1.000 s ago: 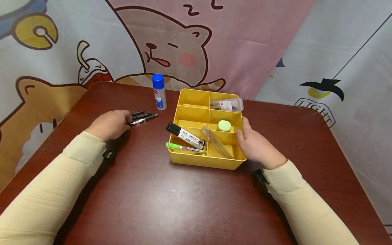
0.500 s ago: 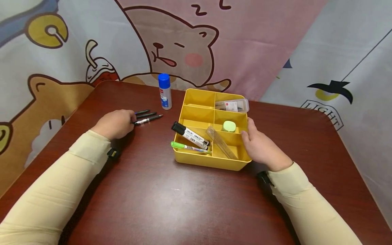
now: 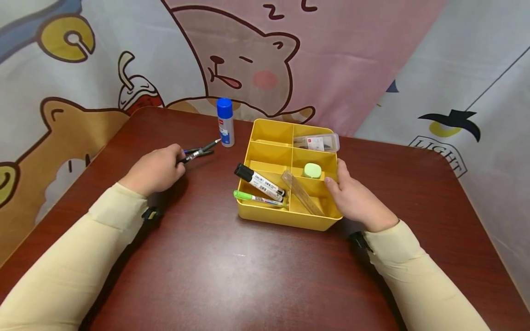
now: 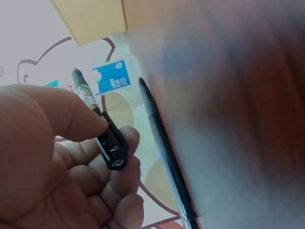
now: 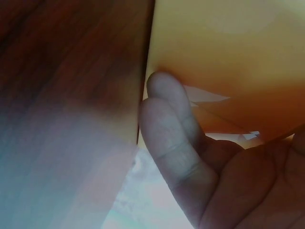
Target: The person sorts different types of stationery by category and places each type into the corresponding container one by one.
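My left hand (image 3: pixel 159 170) pinches a black pen with a clear section (image 4: pixel 85 90) between thumb and index finger; its tip points away and it is held above the tabletop in the head view. Another dark pen (image 4: pixel 164 143) lies on the table beside that hand, and a blue-ended one is partly hidden behind it. My right hand (image 3: pixel 358 197) holds the right wall of a yellow divided box (image 3: pixel 285 221), its thumb over the rim and its fingers against the outside. In the box are a black-capped marker (image 3: pixel 261 182), a green-capped pen (image 3: pixel 258 199) and a clear ruler (image 3: pixel 302 193).
A blue-capped glue stick (image 3: pixel 225 124) stands upright behind the pens, left of the box. The box's back compartments hold a clear plastic case (image 3: pixel 316 142) and a pale green rounded item (image 3: pixel 312 170). A printed cloth (image 3: pixel 352 69) hangs behind the brown table (image 3: pixel 248 276).
One pen has come up off the table in my left hand, its tip swinging upward towards the glue stick. My right hand stays on the box. The head view has shifted slightly.
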A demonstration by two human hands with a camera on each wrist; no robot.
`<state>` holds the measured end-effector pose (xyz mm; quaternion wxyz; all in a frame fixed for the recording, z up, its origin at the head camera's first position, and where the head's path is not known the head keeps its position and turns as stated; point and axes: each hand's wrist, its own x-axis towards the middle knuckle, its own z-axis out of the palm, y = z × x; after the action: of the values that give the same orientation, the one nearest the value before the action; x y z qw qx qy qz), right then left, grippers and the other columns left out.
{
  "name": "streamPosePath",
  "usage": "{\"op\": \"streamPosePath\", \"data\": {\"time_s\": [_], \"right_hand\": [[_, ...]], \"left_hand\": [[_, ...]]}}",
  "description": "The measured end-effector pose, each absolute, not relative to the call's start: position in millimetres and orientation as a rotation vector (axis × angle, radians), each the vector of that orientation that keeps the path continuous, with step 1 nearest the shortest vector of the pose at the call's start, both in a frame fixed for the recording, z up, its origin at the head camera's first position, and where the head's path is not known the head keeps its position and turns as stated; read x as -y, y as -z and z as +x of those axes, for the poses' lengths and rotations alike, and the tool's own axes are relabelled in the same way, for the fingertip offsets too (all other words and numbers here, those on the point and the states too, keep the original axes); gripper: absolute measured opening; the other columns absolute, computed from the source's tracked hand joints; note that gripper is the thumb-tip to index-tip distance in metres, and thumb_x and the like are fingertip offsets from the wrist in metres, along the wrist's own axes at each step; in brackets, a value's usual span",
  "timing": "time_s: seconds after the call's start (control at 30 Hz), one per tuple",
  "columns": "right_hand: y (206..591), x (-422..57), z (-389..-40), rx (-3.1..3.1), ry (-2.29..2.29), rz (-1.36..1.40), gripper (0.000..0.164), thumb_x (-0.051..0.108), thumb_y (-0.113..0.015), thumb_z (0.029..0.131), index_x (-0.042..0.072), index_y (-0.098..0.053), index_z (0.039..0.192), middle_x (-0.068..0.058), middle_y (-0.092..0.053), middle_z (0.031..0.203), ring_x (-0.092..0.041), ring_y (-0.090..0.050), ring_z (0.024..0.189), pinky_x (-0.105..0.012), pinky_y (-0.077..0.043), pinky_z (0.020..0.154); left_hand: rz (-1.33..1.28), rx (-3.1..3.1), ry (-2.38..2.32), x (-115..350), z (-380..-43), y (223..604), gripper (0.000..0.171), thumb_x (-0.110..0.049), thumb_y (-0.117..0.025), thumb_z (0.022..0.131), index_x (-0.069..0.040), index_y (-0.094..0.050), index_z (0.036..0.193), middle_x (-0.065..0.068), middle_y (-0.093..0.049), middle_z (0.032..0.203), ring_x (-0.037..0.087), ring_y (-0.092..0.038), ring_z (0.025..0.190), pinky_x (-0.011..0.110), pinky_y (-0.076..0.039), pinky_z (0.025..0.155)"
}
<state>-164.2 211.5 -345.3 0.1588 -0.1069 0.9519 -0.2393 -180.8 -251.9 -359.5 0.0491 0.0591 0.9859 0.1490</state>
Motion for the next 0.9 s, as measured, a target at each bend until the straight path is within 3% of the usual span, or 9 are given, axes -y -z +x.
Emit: {"op": "streamPosePath", "data": {"time_s": [0.2, 0.6, 0.9], "right_hand": [[345.4, -214.9, -163.6, -2.723, 0.682, -0.305, 0.077, 0.041, -0.03, 0.114, 0.002, 0.013, 0.165, -0.037, -0.035, 0.161, -0.051, -0.048, 0.144, -0.065, -0.036, 0.118], [345.6, -216.3, -164.1, -2.729, 0.679, -0.32, 0.077, 0.04, -0.03, 0.114, 0.001, 0.013, 0.164, -0.039, -0.036, 0.16, -0.051, -0.049, 0.142, -0.065, -0.036, 0.118], [348.3, -213.6, -165.7, -2.737, 0.661, -0.329, 0.077, 0.04, -0.029, 0.114, -0.002, 0.012, 0.164, -0.041, -0.037, 0.157, -0.052, -0.051, 0.14, -0.066, -0.038, 0.116]], "left_hand": [[0.26, -3.06, -0.526, 237.2, -171.9, 351.1, 0.025, -0.018, -0.054, 0.099, -0.006, -0.059, 0.12, 0.011, -0.065, 0.095, 0.028, -0.057, 0.079, 0.045, -0.045, 0.074], [0.405, -3.08, -0.61, 203.4, -167.1, 334.6, 0.021, -0.017, -0.056, 0.103, -0.007, -0.061, 0.121, 0.01, -0.068, 0.102, 0.025, -0.058, 0.083, 0.044, -0.048, 0.076], [0.461, -3.093, -0.623, 179.2, -185.0, 330.0, 0.02, -0.016, -0.063, 0.103, -0.006, -0.066, 0.121, 0.01, -0.071, 0.109, 0.027, -0.062, 0.092, 0.046, -0.055, 0.09]]}}
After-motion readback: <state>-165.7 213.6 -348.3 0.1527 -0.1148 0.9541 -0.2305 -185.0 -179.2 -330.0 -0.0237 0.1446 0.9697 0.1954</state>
